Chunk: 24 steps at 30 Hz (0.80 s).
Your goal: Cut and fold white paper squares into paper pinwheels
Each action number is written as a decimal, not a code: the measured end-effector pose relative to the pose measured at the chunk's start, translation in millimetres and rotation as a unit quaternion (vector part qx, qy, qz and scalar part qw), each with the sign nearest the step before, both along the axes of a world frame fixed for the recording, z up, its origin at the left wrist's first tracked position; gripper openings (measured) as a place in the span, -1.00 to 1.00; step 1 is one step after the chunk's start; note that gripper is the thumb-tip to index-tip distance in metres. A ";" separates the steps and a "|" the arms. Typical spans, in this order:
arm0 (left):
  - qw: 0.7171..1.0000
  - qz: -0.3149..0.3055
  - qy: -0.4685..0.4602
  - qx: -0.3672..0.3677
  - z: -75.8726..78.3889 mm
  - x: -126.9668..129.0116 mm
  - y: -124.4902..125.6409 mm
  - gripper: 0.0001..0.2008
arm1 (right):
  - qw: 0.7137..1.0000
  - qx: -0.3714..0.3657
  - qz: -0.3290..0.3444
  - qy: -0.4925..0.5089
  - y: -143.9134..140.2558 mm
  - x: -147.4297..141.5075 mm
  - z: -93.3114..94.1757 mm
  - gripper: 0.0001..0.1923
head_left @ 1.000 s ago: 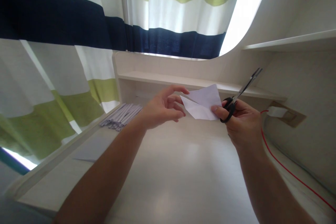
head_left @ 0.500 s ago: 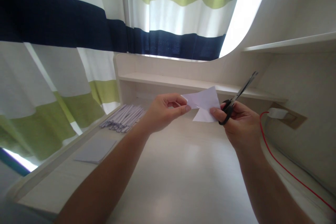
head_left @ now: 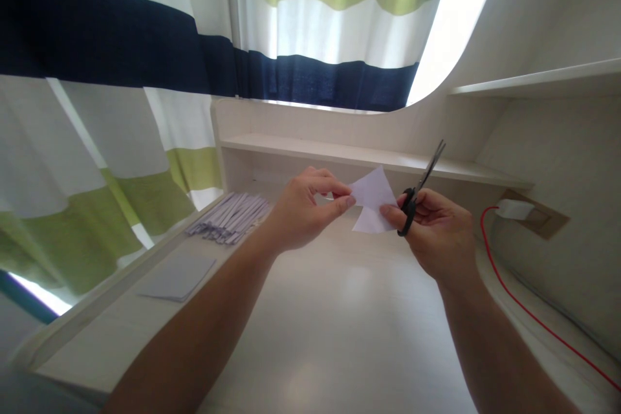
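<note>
A small white sheet of paper [head_left: 374, 199], with a notch along its lower left side, is held in the air between both hands. My left hand [head_left: 313, 210] pinches its left corner between thumb and fingertips. My right hand [head_left: 434, 226] grips the paper's right edge with the thumb. The same hand also carries black-handled scissors [head_left: 421, 186], whose blades point up and away from the paper. The blades look nearly together.
Below is a white desk [head_left: 339, 323]. A pile of narrow paper strips [head_left: 230, 217] lies at its left, with a stack of white paper [head_left: 178, 277] nearer. A shelf [head_left: 310, 147] runs along the back. A red cable [head_left: 524, 314] hangs from a white plug [head_left: 514, 209] on the right.
My right hand has shifted slightly left with the scissors, and my left hand slightly right. The paper has tilted, its left corner now lower. The scissor blades have swung a little to the left.
</note>
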State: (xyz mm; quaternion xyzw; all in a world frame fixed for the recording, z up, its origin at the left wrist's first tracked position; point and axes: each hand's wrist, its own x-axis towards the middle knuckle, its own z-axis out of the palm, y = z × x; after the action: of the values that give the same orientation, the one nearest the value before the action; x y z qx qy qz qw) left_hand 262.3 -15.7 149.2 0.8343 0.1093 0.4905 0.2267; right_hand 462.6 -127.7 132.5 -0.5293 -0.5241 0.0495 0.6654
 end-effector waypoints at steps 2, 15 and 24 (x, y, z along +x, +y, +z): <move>1.000 0.002 0.008 0.012 0.8 -0.2 -1.5 -0.88 | 1.000 -0.009 0.010 -0.014 0.2 1.6 -1.4 -0.73; 0.999 -0.006 -0.003 0.046 1.9 -2.2 -7.1 -0.92 | 0.999 -0.012 0.026 0.018 -0.6 0.8 2.4 -0.78; 0.995 0.056 -0.067 0.051 -1.1 -3.7 -1.2 -0.82 | 0.999 0.037 -0.018 0.034 -0.8 1.9 5.6 -0.79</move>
State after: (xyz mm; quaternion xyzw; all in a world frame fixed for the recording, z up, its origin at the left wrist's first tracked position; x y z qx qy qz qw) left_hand 258.6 -16.9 148.1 0.8025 0.1156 0.5621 0.1632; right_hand 464.4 -128.5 138.0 -0.5121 -0.4931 0.0359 0.7024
